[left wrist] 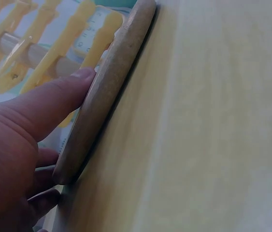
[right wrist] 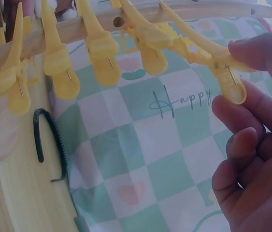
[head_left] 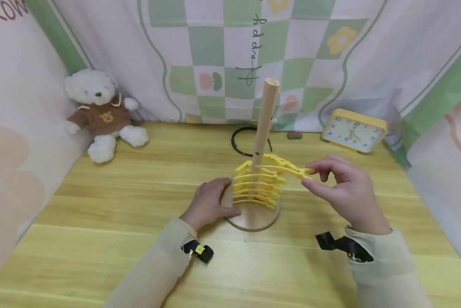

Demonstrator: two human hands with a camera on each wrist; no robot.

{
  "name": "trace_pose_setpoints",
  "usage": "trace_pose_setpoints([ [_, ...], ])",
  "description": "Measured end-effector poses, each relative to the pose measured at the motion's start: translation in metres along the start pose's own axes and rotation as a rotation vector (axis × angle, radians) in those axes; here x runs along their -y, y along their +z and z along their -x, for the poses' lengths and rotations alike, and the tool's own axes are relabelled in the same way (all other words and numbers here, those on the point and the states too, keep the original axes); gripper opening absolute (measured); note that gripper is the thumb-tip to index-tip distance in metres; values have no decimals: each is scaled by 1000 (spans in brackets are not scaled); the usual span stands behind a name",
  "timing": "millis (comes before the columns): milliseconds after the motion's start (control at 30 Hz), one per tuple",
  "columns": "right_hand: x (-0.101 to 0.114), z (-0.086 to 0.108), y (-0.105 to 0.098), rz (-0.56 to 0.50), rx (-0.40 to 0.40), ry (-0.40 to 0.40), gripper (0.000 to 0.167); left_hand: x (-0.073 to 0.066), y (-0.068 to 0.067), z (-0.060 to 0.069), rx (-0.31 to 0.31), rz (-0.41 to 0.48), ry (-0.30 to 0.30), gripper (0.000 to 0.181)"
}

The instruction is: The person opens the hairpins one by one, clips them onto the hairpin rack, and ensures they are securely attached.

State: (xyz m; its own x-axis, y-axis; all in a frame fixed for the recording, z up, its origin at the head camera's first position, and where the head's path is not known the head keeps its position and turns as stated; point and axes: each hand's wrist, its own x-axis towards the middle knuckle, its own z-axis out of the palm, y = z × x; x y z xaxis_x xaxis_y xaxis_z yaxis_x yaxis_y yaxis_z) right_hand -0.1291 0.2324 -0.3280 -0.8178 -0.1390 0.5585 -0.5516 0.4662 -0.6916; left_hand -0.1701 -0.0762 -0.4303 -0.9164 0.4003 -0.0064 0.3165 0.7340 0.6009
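A wooden post (head_left: 265,119) rises from a round wooden base (head_left: 253,218). Several yellow alligator hair clips (head_left: 253,186) are stacked one above another around its lower part. My left hand (head_left: 209,203) holds the base at its left rim, the thumb on top and the other fingers along the edge. With thumb and fingers, my right hand (head_left: 346,188) pinches the lever end of the topmost yellow hair clip (right wrist: 206,50). That clip's two jaws stand apart, reaching to the post. Small metal springs show on the clips in the right wrist view.
Behind the post lies a black headband (head_left: 236,143), with a small dark block (head_left: 295,135) to its right. A yellow clock (head_left: 353,130) stands at the back right, a white teddy bear (head_left: 105,115) at the back left. A checked curtain (head_left: 207,47) hangs behind the table.
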Motion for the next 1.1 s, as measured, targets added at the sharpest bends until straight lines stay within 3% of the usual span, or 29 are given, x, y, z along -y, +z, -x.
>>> trace_pose_setpoints([
  [633,5,-11,15,87,24,-20,32,-3,-1,0,11,-40,1,95],
  [900,6,-15,25,0,31,-67,32,-2,0,0,5,-63,2,94],
  [1100,8,-19,33,32,39,-64,31,-3,0,1,5,-69,6,95],
])
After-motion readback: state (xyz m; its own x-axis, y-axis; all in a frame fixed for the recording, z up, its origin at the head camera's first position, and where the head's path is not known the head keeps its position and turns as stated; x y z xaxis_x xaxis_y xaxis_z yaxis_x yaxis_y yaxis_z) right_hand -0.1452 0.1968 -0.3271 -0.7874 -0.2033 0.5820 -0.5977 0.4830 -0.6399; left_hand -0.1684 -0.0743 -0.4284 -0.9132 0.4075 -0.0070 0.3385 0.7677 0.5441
